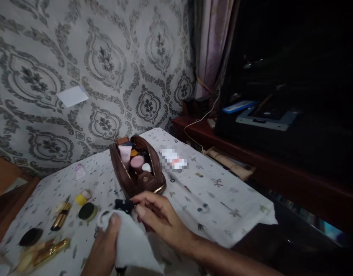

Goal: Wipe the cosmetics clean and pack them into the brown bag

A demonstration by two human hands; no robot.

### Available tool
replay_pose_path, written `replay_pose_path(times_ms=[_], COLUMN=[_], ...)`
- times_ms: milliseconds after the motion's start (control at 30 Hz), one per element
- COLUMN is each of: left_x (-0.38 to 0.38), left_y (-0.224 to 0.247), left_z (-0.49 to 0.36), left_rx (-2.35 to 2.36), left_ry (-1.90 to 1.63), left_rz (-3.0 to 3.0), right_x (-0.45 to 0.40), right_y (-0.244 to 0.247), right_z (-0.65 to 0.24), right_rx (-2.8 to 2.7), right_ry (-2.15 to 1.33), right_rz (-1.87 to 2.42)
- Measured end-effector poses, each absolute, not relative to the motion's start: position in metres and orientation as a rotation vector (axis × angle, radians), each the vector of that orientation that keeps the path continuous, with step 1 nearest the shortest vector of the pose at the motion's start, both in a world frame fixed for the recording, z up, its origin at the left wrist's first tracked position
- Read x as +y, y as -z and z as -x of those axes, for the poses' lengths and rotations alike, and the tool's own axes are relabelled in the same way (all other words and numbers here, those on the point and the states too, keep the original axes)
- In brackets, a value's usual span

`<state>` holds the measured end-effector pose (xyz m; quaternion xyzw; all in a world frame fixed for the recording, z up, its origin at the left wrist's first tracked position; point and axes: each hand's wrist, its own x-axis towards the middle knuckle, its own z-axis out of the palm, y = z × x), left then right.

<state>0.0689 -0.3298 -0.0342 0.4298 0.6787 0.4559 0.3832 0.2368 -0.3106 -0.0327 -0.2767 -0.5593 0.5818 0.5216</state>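
My left hand [104, 245] is closed on a white cloth or wipe [133, 241], which hangs down to the right. Between finger and thumb, my right hand [162, 214] pinches a small dark item [124, 206], blurred and partly hidden, just above the cloth. Beyond my hands stands an unzipped brown cosmetic bag [120, 172]. Inside it are a pink tube [125, 155], a pink-lidded jar [137, 163] and a white cap [146, 167]. A round dark-lidded jar [87, 211] lies left of my hands.
Gold and black cosmetic tubes [61, 216], a gold stick [51, 251], a black round compact [31, 237] and a yellow item [80, 199] lie on the left of the patterned tablecloth [205, 191]. A pixelated item [174, 159] is right of the bag. A dark screen [280, 69] stands at right.
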Motion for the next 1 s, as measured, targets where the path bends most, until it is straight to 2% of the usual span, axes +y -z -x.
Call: replay_pose_path(times_ms=[167,267,400,633,833,1000], left_x=[-0.337,-0.334,-0.333,-0.335,-0.290,-0.263], left_y=[0.027,0.021,0.021,0.048,0.008,-0.019], left_z=[-0.073,-0.070,-0.058,-0.030,-0.035,-0.051], left_rx=[1.541,1.397,1.218,1.554,1.406,1.761], left_ry=[-0.913,-0.764,-0.525,-0.532,-0.604,-0.035], left_rz=[-1.286,-1.347,-1.393,-1.363,-2.328,-2.845], right_x=[-0.304,-0.302,-0.303,-0.300,-0.280,-0.251], right_y=[0.026,0.027,0.025,0.011,-0.012,-0.038], right_z=[-0.240,-0.245,-0.259,-0.296,-0.320,-0.317], right_rx=[-1.463,-1.427,-1.366,-1.157,-1.091,-1.233], right_ry=[-1.341,-1.428,-1.354,-1.052,-0.603,-0.427], right_rz=[0.614,0.582,0.614,0.768,0.819,0.820])
